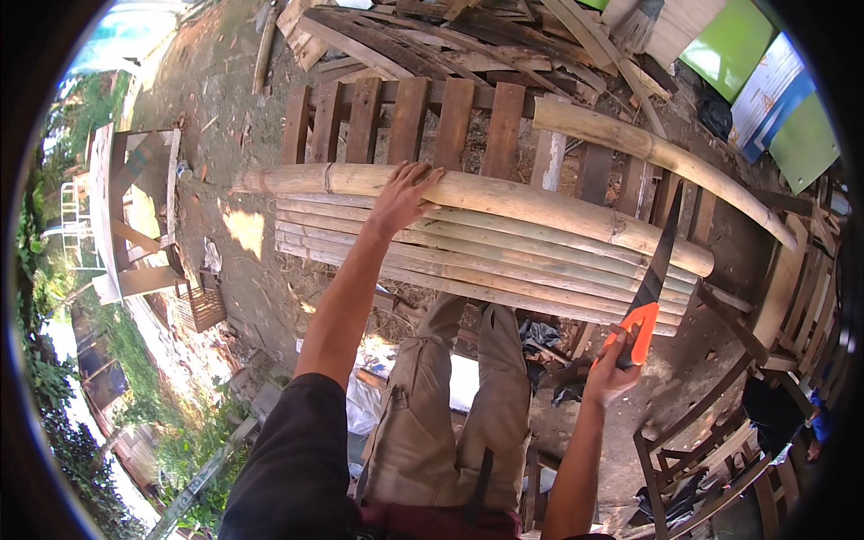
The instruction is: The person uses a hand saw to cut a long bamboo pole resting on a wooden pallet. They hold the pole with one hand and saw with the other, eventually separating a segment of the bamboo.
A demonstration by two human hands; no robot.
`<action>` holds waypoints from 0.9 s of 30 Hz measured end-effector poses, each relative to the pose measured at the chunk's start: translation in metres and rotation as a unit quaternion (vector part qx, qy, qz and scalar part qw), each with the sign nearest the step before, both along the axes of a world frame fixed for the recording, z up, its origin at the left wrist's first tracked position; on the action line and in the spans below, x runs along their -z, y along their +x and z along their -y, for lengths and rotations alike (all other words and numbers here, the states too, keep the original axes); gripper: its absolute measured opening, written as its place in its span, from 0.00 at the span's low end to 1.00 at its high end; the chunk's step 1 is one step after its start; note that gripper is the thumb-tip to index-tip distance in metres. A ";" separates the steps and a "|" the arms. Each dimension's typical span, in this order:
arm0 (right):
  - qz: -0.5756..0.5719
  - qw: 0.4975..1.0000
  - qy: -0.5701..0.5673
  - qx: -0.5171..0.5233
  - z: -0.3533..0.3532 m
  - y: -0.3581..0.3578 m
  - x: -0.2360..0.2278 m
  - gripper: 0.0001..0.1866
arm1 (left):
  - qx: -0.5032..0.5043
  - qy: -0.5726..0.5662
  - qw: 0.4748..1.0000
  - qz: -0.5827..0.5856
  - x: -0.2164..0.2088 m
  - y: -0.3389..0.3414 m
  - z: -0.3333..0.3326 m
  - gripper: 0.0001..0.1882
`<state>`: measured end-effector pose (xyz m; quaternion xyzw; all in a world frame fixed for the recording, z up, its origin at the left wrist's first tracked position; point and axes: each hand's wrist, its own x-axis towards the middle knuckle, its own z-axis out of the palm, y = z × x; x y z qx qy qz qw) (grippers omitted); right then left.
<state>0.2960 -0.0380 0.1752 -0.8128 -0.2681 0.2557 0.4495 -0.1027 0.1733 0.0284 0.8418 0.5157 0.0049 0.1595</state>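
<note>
A thick bamboo pole [522, 205] lies crosswise in front of me, on the far side of a row of narrower bamboo strips [468, 256]. My left hand [408, 196] rests on top of this pole with its fingers stretched over the curve. On the right, my right hand [616, 367] grips a hand saw [646, 308] by its orange and black handle. The dark blade points away from me and rises past the pole's right end. From this view I cannot tell whether the blade touches the bamboo.
A wooden slatted frame [407, 126] stands behind the pole. Another bamboo piece [648, 144] lies at its right. Scrap boards [432, 45] are piled at the back. A wooden chair frame [702, 432] is at the lower right, a crate [200, 306] at the left.
</note>
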 end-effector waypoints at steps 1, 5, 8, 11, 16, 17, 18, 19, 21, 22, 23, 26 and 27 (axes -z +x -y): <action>-0.010 1.000 0.003 -0.007 -0.002 -0.002 -0.002 0.12 | -0.007 -0.021 1.000 0.009 0.001 -0.001 0.002 0.44; -0.013 1.000 0.003 -0.010 -0.003 -0.007 0.000 0.12 | -0.040 -0.050 0.998 -0.009 0.000 0.000 0.005 0.46; -0.012 1.000 0.013 -0.016 -0.001 -0.009 0.003 0.11 | -0.052 -0.048 0.996 -0.045 0.005 -0.001 0.004 0.47; -0.006 1.000 0.014 -0.021 0.000 -0.012 0.002 0.11 | -0.039 -0.088 0.993 -0.062 0.004 0.001 -0.004 0.47; 0.016 1.000 0.017 0.020 0.007 -0.013 -0.003 0.12 | 0.019 -0.065 0.992 -0.109 -0.004 -0.001 -0.005 0.43; 0.015 0.999 0.032 0.035 0.007 -0.015 -0.009 0.12 | 0.035 -0.060 0.994 -0.090 -0.008 -0.005 -0.001 0.43; 0.011 0.998 0.056 0.030 -0.001 -0.018 -0.026 0.14 | 0.048 -0.050 0.995 -0.074 -0.015 -0.012 0.003 0.43; 0.013 0.997 0.069 0.033 -0.004 -0.021 -0.041 0.16 | 0.059 -0.041 0.996 -0.059 -0.022 -0.019 0.007 0.43; 0.072 0.995 0.070 0.025 -0.009 -0.020 -0.071 0.17 | 0.046 -0.007 0.998 -0.033 -0.050 -0.031 0.013 0.42; 0.085 0.993 0.075 0.021 -0.009 -0.015 -0.079 0.19 | 0.030 0.006 0.999 -0.012 -0.066 -0.040 0.017 0.42; 0.097 0.992 0.083 0.016 -0.012 -0.014 -0.086 0.20 | 0.014 0.021 1.000 0.009 -0.084 -0.050 0.021 0.42; 0.103 0.982 0.156 -0.020 -0.050 -0.044 -0.125 0.23 | -0.029 0.027 0.998 0.039 -0.121 -0.097 0.043 0.41; 0.107 0.979 0.172 -0.039 -0.057 -0.051 -0.130 0.22 | -0.044 0.026 0.997 0.049 -0.133 -0.111 0.052 0.41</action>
